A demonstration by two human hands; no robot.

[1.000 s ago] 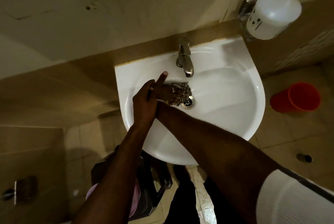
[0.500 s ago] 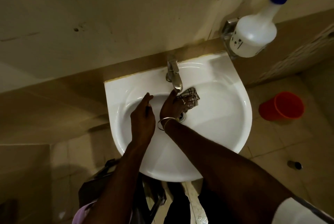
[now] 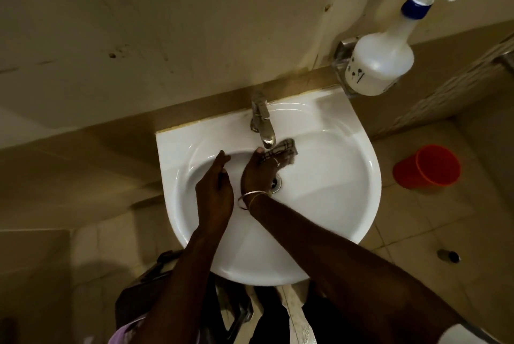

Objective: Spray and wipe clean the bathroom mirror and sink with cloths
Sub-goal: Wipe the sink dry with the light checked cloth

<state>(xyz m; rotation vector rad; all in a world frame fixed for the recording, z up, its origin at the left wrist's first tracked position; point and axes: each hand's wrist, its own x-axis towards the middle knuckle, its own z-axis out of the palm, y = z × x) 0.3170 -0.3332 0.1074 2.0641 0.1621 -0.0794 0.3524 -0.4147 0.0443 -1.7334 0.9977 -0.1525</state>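
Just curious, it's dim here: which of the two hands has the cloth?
The right hand, holding the checked cloth by the tap; the left hand is bare.

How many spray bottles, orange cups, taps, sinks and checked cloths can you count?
spray bottle: 1
orange cup: 1
tap: 1
sink: 1
checked cloth: 1
Total: 5
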